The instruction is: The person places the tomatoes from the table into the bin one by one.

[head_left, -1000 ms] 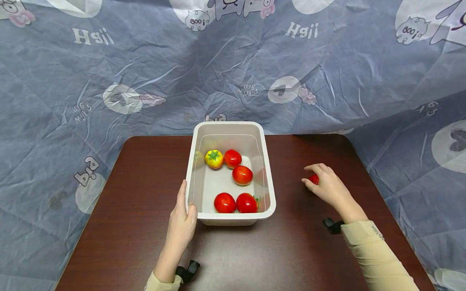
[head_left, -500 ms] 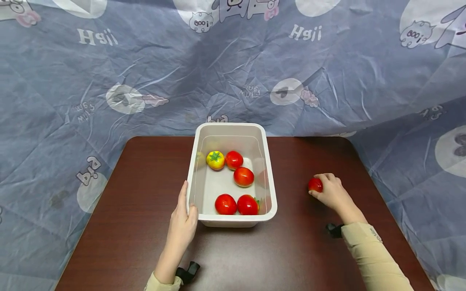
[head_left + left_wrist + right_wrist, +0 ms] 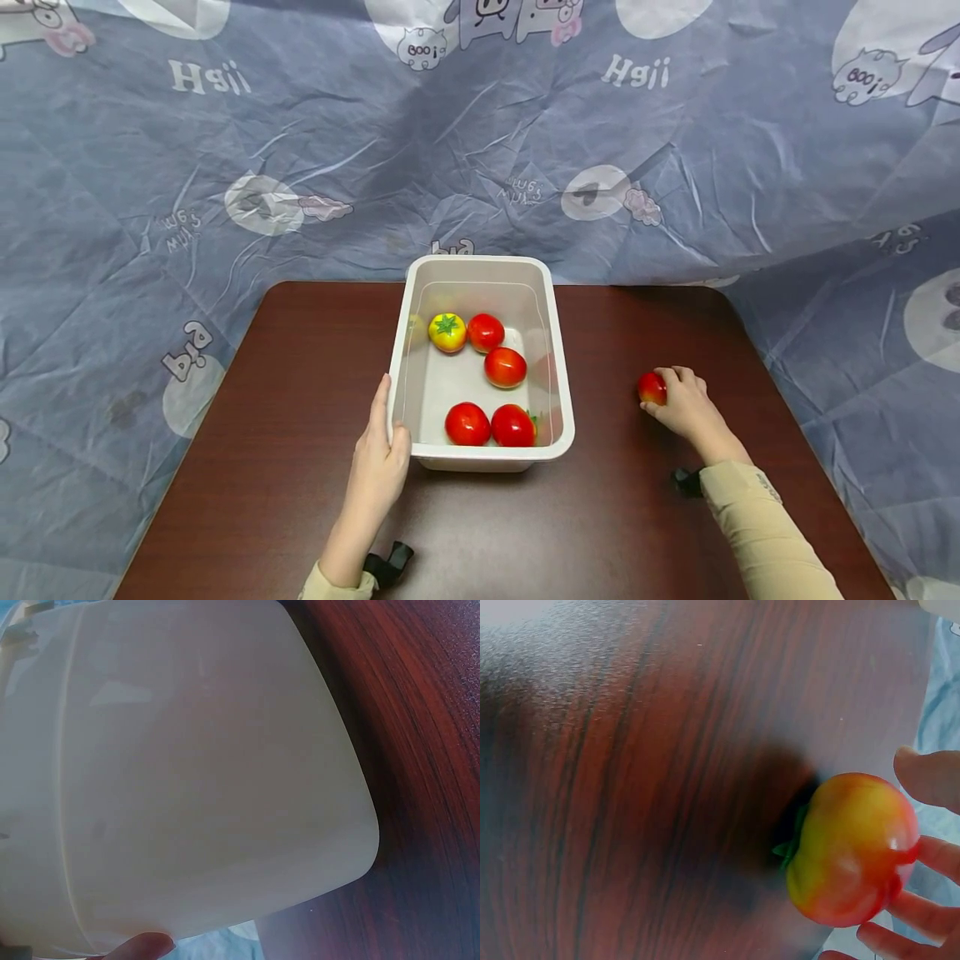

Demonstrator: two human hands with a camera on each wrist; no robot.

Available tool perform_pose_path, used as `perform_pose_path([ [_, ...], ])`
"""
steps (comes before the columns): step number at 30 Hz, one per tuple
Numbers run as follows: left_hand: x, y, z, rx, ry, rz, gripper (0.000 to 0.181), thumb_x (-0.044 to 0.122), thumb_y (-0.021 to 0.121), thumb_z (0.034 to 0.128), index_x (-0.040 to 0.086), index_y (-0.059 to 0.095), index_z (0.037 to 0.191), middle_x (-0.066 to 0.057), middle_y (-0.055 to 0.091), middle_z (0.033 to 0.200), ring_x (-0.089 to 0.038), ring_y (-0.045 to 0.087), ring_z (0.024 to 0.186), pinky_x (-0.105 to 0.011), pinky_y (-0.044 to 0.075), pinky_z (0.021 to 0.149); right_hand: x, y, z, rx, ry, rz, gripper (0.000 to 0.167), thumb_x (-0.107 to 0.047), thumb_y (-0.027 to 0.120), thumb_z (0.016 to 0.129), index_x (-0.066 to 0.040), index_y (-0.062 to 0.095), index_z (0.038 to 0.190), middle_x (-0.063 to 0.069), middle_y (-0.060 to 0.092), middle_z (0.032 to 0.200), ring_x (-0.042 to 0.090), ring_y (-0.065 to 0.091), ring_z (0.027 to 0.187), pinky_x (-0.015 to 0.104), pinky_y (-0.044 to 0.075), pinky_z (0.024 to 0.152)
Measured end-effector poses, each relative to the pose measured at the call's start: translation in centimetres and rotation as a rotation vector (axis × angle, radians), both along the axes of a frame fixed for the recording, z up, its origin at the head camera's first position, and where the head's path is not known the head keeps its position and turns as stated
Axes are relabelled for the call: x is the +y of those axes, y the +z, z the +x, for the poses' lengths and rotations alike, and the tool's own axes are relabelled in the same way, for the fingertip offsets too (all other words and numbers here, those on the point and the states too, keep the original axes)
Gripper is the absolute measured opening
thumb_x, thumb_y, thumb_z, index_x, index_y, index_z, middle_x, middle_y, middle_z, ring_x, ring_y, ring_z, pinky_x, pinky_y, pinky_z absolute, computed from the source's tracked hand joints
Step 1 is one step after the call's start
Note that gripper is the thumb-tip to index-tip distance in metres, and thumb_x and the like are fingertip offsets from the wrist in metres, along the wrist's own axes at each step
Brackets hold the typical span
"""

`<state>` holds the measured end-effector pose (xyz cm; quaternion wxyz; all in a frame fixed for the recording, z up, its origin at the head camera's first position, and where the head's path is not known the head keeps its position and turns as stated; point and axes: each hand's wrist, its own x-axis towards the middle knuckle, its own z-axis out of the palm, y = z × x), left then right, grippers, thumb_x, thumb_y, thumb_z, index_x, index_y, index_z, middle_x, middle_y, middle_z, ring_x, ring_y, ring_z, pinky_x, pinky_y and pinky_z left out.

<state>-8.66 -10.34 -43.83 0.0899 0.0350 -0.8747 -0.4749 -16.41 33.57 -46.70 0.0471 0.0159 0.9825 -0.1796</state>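
A light grey plastic bin (image 3: 491,451) stands on the table. My left hand (image 3: 375,467) holds its near left corner, with the thumb at the rim and a finger along the left side. The bin's outer wall (image 3: 202,772) fills most of the left wrist view. Inside lie a yellow tomato (image 3: 447,332) with a green star-shaped top and several red tomatoes (image 3: 505,367). Right of the bin, my right hand (image 3: 688,408) holds a red-and-yellow tomato (image 3: 853,851) between thumb and fingers. Its green stem side faces the tabletop in the right wrist view.
The dark brown wooden table (image 3: 525,533) has rounded far corners. Behind it and along the right hangs a wrinkled blue printed cloth (image 3: 450,167). Black straps (image 3: 388,564) are on both wrists.
My right hand has closed round the tomato at the right and drawn it slightly nearer; the tomato has turned, showing yellow. The left hand stays on the bin. The head view has shifted a little.
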Motion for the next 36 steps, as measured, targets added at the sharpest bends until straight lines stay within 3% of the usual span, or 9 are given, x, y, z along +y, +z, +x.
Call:
perform_pose_path([
  [17,0.1,0.2,0.0,0.018,0.003,-0.004,0.068,0.007,0.043,0.0910,0.021,0.029,0.156,-0.019,0.049,0.147,-0.040,0.060,0.118,-0.059,0.048,0.093,0.1,-0.5,0.0,0.042,0.022,0.004,0.062,-0.016,0.073,0.081,0.008,0.045,0.131,0.040,0.036,0.128,0.057,0.037,0.112,0.068,0.042,0.088],
  [26,0.2,0.1,0.0,0.014,0.008,-0.011,0.068,0.007,0.044,0.0908,0.021,0.029,0.156,-0.019,0.050,0.146,-0.040,0.061,0.116,-0.059,0.048,0.092,-0.1,-1.2,0.5,-0.023,0.021,0.011,0.064,-0.021,0.081,0.076,0.001,0.050,0.129,0.038,0.040,0.116,0.054,0.045,0.101,0.064,0.048,0.080],
  [36,0.1,0.0,0.0,0.004,0.005,-0.006,0.068,0.007,0.044,0.0914,0.021,0.028,0.156,-0.019,0.048,0.148,-0.040,0.059,0.119,-0.059,0.047,0.095,-0.2,-1.3,0.7,-0.006,0.028,0.006,0.063,-0.020,0.082,0.075,0.001,0.052,0.126,0.037,0.041,0.115,0.054,0.045,0.100,0.064,0.048,0.080],
])
